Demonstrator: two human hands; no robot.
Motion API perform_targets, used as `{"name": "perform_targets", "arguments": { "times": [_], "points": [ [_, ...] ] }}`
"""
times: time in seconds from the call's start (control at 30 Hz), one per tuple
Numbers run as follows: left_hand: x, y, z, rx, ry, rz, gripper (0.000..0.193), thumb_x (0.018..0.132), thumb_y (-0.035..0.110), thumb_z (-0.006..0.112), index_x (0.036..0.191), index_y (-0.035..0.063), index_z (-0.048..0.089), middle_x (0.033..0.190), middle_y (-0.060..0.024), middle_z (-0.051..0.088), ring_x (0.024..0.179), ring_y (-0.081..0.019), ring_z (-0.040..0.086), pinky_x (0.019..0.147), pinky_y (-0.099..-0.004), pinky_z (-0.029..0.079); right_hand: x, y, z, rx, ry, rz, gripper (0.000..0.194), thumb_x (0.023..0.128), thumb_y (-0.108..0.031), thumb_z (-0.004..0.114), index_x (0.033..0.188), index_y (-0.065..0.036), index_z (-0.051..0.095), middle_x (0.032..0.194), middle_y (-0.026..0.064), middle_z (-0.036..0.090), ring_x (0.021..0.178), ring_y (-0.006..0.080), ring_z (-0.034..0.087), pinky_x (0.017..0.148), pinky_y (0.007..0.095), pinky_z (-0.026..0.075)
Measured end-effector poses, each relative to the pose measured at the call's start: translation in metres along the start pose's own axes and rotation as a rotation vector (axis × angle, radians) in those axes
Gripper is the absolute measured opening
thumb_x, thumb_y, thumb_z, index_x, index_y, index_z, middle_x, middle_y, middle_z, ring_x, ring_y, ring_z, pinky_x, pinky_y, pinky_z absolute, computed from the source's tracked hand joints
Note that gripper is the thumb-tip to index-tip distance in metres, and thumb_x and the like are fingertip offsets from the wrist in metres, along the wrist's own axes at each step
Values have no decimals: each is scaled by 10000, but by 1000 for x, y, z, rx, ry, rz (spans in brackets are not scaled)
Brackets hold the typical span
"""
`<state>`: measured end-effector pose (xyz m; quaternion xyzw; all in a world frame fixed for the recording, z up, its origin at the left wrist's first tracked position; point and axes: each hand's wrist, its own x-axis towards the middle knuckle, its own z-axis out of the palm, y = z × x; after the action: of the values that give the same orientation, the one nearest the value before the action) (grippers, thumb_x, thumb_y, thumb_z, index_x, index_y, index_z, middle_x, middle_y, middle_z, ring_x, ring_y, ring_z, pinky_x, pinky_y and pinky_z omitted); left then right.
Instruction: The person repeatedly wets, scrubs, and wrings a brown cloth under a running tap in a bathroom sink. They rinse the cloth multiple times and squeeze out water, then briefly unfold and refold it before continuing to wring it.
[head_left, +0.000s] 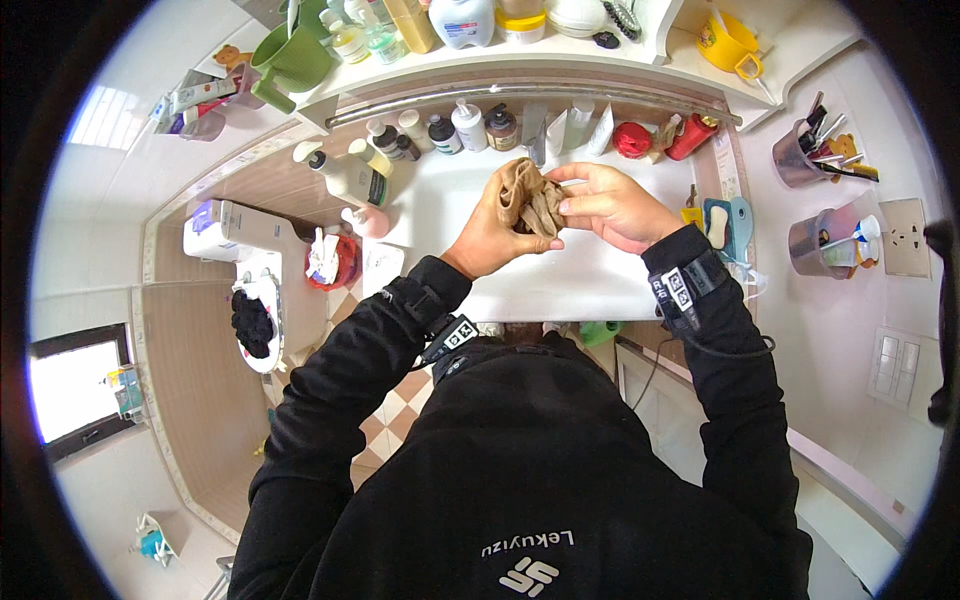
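Observation:
Above the white sink (450, 281), my left hand (480, 236) grips a crumpled brown cloth (529, 199), its thumb along the lower edge. At the cloth's right side my right hand (611, 206) has its thumb and fingertips on or against the folds; whether they pinch it cannot be made out. The cloth hides part of both hands' fingers. Just behind it stands the chrome faucet (537, 150), partly covered by the cloth.
Pump bottles and tubes, including a white pump bottle (469, 126), line the sink's back ledge. A shelf (495, 64) with toiletries overhangs it. A soap dish (739, 217) sits at right. A toilet (259, 277) bearing a black cloth (252, 322) and a red bin (334, 262) are at left.

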<state>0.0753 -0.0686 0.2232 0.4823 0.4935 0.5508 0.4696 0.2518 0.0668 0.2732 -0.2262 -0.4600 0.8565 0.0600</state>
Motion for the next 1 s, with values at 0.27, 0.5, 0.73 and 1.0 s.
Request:
{"name": "perform_targets", "arguments": {
  "times": [0.27,0.5,0.73,1.0],
  "points": [
    [0,8,13,-32,97,-19,636,819,153,860,1323,37,489,1043,-30,662,973,-134,641,852,-310,549,18,13,18,-508,265,-90,313,963,-295,713,991,17,706,754,28,680,638,96,601,632,233,489],
    [5,-1,-2,-549,365,-214,402,1016,335,604,1298,55,546,1168,-70,644,1071,-171,630,940,-338,508,7,25,20,-641,268,-266,699,872,-338,802,1360,61,499,1242,179,624,1121,201,594,954,315,486],
    [4,-5,16,-575,311,-324,525,1046,496,511,1393,103,495,1392,-81,563,1296,-214,533,1064,-431,453,22,49,26,-972,375,-299,932,702,-238,875,1431,69,383,1302,307,587,1200,405,613,1001,414,499],
    [-20,7,-30,-1009,-124,-475,796,968,647,511,1500,70,380,1517,-181,451,1411,-338,442,1108,-630,407,7,28,7,-1312,312,-550,383,776,-64,754,1137,-94,630,1067,137,662,1014,377,651,864,446,531]
  ]
}}
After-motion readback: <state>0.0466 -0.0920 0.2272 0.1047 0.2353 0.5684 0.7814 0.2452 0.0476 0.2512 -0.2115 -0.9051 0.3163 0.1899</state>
